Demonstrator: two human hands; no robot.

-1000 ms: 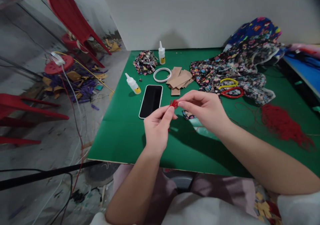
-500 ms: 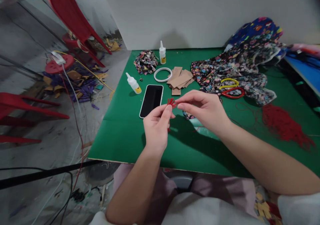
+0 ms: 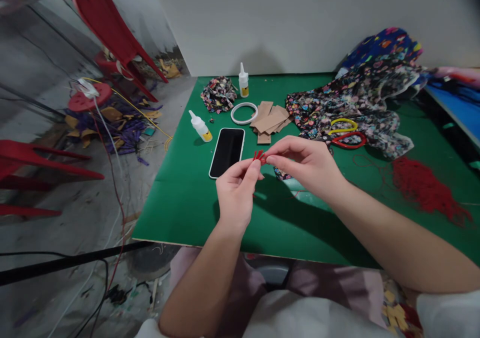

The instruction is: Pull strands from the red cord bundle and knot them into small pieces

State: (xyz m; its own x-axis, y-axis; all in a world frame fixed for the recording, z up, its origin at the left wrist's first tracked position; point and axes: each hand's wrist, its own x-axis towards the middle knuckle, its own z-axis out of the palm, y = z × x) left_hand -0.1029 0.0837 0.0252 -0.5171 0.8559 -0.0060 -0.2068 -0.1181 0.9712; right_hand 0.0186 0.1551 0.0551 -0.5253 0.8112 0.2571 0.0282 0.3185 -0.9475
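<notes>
Between thumb and fingers, my left hand (image 3: 237,190) pinches a small bundle of red yarn (image 3: 258,155), its short ends fanning up above the thumb. My right hand (image 3: 307,165) meets it from the right, thumb and forefinger pinched on the bundle's edge. Both hands are raised over the green table, and the rest of the bundle is hidden by the fingers. A loose heap of red yarn (image 3: 423,185) lies to the right, with a thin strand trailing from it. Beyond my right hand are scissors (image 3: 348,139) with one red and one yellow handle.
A phone (image 3: 227,153) lies beside my left hand. Behind it are two glue bottles (image 3: 200,127), a white ring (image 3: 244,113), brown card strips (image 3: 270,118) and a floral scrunched cloth (image 3: 218,94). Floral fabric (image 3: 345,90) spreads at the back right of the green table (image 3: 180,193).
My left hand has shifted slightly right, closer to my right hand. The red ends now stand more upright, and the right fingertips are against the bundle.
</notes>
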